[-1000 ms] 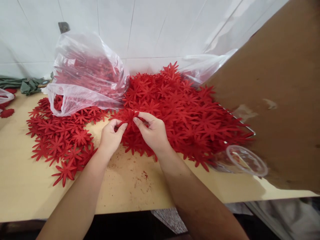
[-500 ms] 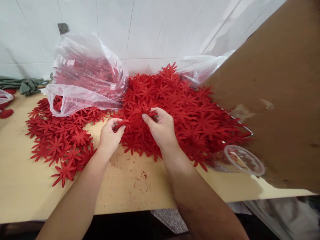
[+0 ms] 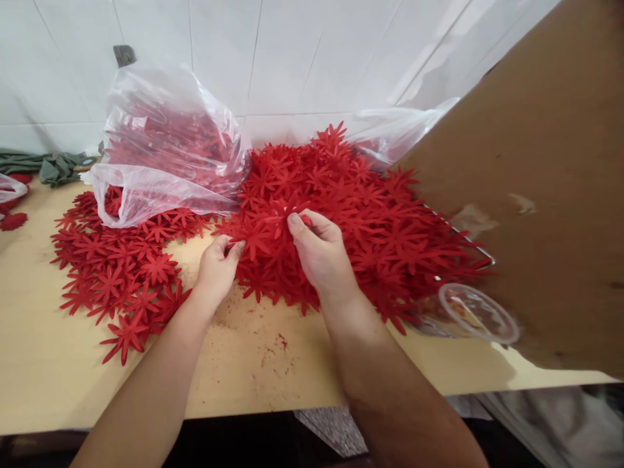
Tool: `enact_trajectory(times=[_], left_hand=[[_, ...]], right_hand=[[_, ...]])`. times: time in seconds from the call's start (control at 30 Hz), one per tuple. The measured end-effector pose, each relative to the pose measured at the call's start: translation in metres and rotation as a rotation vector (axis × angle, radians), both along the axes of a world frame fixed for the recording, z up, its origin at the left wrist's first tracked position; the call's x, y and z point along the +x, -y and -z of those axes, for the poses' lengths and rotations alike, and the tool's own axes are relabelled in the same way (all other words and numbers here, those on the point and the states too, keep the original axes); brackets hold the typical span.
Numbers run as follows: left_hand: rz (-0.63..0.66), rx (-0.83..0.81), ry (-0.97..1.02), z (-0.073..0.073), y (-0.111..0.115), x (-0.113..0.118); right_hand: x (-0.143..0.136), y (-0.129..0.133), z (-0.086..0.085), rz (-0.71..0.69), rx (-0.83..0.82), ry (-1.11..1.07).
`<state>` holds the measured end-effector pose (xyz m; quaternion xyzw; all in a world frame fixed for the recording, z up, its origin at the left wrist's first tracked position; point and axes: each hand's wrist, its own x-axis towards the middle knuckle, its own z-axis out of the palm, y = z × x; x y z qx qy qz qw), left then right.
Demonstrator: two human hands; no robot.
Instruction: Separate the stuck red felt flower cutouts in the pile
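A big heap of red flower-shaped cutouts (image 3: pixel 370 214) covers the middle and right of the wooden table (image 3: pixel 49 370). My left hand (image 3: pixel 217 266) pinches the edge of one red cutout (image 3: pixel 256 237) at the heap's near left side. My right hand (image 3: pixel 319 250) is closed on another red cutout (image 3: pixel 283 211) at the top of the heap, thumb and fingers pinching its petals. A flatter spread of the same cutouts (image 3: pixel 117 266) lies to the left of my left hand.
A clear plastic bag (image 3: pixel 166 143) holding more red cutouts sits at the back left against the white tiled wall. A large brown cardboard sheet (image 3: pixel 541 195) leans in on the right. A clear plastic cup (image 3: pixel 475 312) lies below it. Green cloth (image 3: pixel 53 166) lies far left.
My right hand has moved up and to the right, from beside the left hand onto the heap, now pinching a cutout there. My left hand stayed nearly in place.
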<state>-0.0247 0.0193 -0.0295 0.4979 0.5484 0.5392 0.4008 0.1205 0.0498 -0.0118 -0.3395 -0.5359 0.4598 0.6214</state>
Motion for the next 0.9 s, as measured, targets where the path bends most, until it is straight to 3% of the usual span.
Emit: enact_trajectory(times=[0.13,0.23,0.47,0.8,0.9], left_hand=[[0.012,0.011,-0.115,0.001,0.002,-0.001],[0.037,0.037,-0.097,0.002,0.001,-0.001],[0.025,-0.02,0.081,0.004,-0.001,0.006],[-0.002,-0.039,0.118,-0.005,0.003,0.005],[-0.02,-0.061,0.108,-0.005,0.002,0.004]], right_hand=[[-0.002,0.005,-0.003,-0.302,-0.058,-0.003],[-0.003,0.006,-0.003,-0.376,-0.086,0.087],[-0.003,0.001,-0.002,-0.184,-0.113,0.281],[0.004,-0.007,0.005,0.052,-0.059,0.112],[0.006,-0.01,0.008,0.055,-0.072,0.051]])
